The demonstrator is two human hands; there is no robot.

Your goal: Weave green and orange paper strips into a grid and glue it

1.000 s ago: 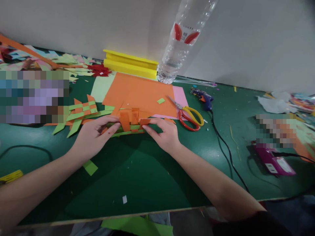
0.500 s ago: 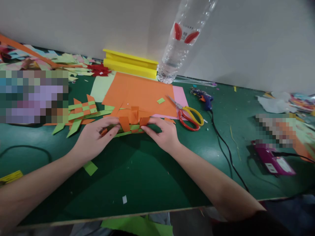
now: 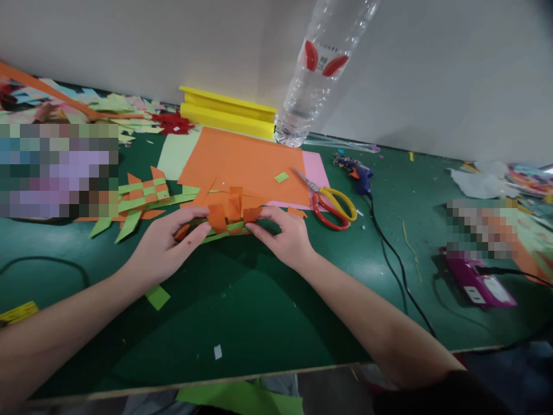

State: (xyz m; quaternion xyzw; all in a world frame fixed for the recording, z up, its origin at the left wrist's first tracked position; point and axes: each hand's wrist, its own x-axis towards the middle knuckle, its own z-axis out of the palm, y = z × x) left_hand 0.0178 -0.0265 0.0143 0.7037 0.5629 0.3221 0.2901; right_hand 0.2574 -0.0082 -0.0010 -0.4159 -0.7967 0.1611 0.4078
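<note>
Between my two hands is a small piece of woven orange and green paper strips (image 3: 235,226), its orange strip ends standing up. My left hand (image 3: 170,236) pinches its left end between thumb and fingers. On the right end, my right hand (image 3: 287,233) grips it the same way, with thumb in front and fingers behind. Parts of the weave are hidden by the fingers. To the left lies another woven orange and green paper piece (image 3: 144,193), with long pointed strip ends. Orange paper sheets (image 3: 246,155) lie just behind my hands.
Scissors (image 3: 332,204) with red and yellow handles lie right of the sheets. Beyond them is a glue gun (image 3: 356,173) with a black cord, and a purple power strip (image 3: 479,282). A water bottle (image 3: 313,86) and folded yellow card (image 3: 227,112) stand at the wall. Paper scraps (image 3: 116,104) pile back left.
The upright orange strip ends have tilted and spread a little between my fingers. Both hands keep their hold in nearly the same place.
</note>
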